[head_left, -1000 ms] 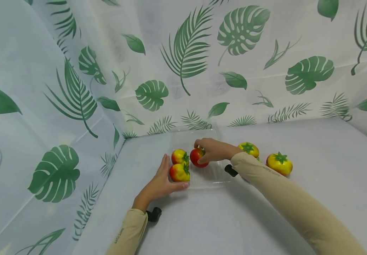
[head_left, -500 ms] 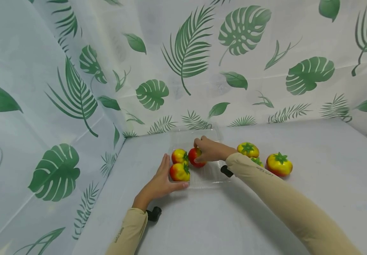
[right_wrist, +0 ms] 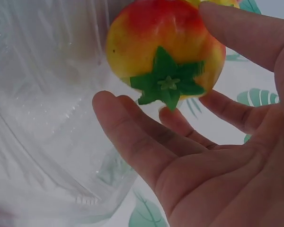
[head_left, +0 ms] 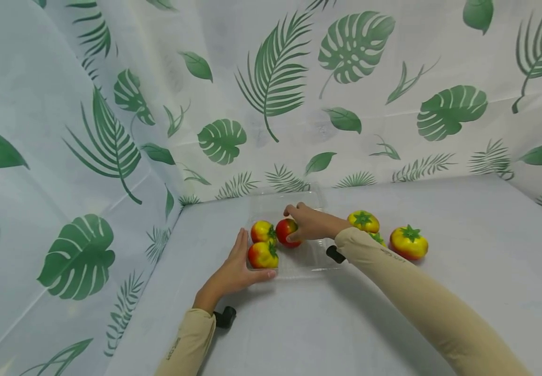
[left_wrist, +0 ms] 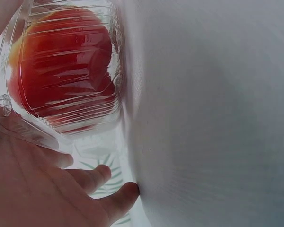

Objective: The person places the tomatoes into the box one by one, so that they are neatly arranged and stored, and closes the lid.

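A clear plastic clamshell box (head_left: 310, 261) lies open with two red-and-yellow toy persimmons (head_left: 261, 256) along its left side. My right hand (head_left: 316, 223) reaches over the box, thumb and fingers around a third, redder persimmon (head_left: 286, 232) next to that pair. Seen from the right wrist, this persimmon (right_wrist: 168, 52) turns its green leafy cap toward the palm, with the thumb on its side. Fingers straight and spread, my left hand (head_left: 233, 272) rests along the box's left and front edges. Through the ribbed clear wall, the left wrist view shows a red persimmon (left_wrist: 68, 59).
Right of the box, partly behind the right sleeve (head_left: 393, 271), sit more persimmons (head_left: 409, 243) on the white tabletop (head_left: 299, 329). The box's raised lid (head_left: 289, 198) stands near a leaf-patterned curtain (head_left: 233, 94) at the back and left.
The right hand has shifted slightly left with its persimmon, which now sits closer to the pair. The left hand has stayed at the box's corner.
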`<state>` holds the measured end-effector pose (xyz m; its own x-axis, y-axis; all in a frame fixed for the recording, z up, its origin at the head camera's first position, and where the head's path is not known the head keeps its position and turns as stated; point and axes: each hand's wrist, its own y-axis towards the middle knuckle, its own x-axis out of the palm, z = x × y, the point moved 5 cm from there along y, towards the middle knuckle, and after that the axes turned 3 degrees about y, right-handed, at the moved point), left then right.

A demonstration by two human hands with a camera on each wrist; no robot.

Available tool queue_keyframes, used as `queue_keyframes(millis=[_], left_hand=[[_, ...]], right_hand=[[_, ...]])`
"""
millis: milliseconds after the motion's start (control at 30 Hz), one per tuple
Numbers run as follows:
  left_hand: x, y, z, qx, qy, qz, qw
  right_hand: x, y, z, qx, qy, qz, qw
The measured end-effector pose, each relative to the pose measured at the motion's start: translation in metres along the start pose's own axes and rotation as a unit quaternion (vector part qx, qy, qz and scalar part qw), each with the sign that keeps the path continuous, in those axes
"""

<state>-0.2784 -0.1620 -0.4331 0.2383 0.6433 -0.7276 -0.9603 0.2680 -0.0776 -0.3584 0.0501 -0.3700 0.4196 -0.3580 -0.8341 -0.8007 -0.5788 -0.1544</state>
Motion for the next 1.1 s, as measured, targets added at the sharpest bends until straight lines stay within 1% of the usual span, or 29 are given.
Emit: queue_keyframes(millis=[167, 333, 467, 567, 667, 767, 900, 1100], left_hand=[[0.0, 0.0, 0.001, 0.006, -0.001, 0.001, 1.0], [0.0, -0.002, 0.0, -0.003, 0.004, 0.001, 1.0], [-0.001, -0.003, 0.0, -0.007, 0.009, 0.001, 0.9999], [-0.001, -0.003, 0.001, -0.003, 0.007, -0.002, 1.0], [-0.001, -0.003, 0.0, -0.007, 0.01, -0.001, 0.9999], [-0.002, -0.003, -0.001, -0.013, 0.014, 0.002, 0.9998], [0.0, -0.001, -0.001, -0.008, 0.014, 0.0, 0.9999], [0.002, -0.002, -0.001, -0.004, 0.015, -0.004, 0.9999]], right_hand=[[-0.004, -0.009, -0.001, -0.006, 0.012, -0.002, 0.9999], [-0.009, -0.018, -0.005, -0.019, 0.021, -0.006, 0.9996], [-0.01, -0.021, 0.003, -0.026, 0.036, 0.0, 0.999], [-0.012, -0.027, 0.01, -0.032, 0.045, 0.009, 0.9985], [-0.015, -0.037, 0.013, -0.041, 0.054, 0.017, 0.9975], [-0.019, -0.046, 0.017, -0.055, 0.066, 0.032, 0.9958], [-0.024, -0.06, 0.023, -0.067, 0.077, 0.058, 0.9931], [-0.032, -0.082, 0.033, -0.054, 0.068, 0.075, 0.9934]])
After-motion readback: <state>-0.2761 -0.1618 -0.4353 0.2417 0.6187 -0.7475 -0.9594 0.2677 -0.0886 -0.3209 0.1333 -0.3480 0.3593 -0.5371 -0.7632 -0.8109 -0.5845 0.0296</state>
